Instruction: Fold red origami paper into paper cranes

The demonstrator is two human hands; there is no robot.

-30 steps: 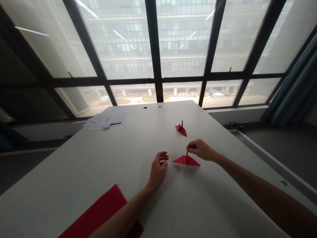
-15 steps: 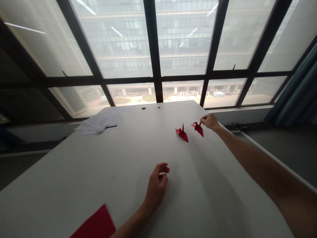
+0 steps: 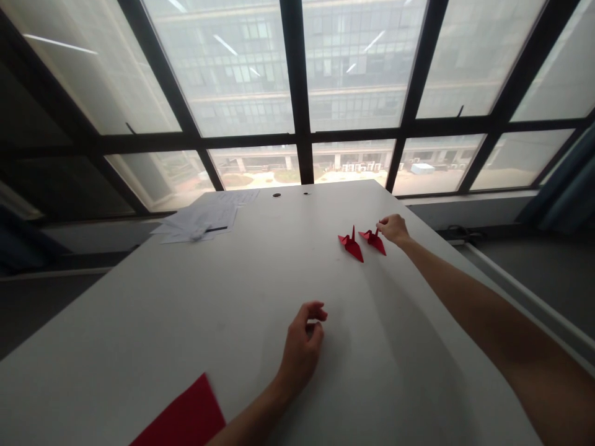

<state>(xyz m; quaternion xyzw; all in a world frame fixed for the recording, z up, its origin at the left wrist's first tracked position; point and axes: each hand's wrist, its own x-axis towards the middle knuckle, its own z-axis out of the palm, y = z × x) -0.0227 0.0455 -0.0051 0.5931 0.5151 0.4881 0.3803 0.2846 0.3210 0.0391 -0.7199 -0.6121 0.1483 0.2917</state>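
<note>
Head view: the fingertips of the right hand [image 3: 394, 228] are closed together on the upright point of a red folded-paper crane [image 3: 374, 242], by which it is held on or just above the far right part of the white table [image 3: 186, 322]; whether its underside is touching cannot be told. The crane should be judged very light, with thin, creased walls that are springy along the folds but easily crushed, so only a gentle pinch is called for. Hold is best taken low on that point, where the layers are likely thickest; the spread wings would probably bend if squeezed. Just beside it, to the left, a second red crane [image 3: 354, 249] is seen standing untouched. Nearer the camera, the left hand [image 3: 302, 350] is held loosely curled, with a gap between thumb and fingers and nothing gripped. Farther out, a red sheet [image 3: 186, 415] is partly seen near the left forearm.
</note>
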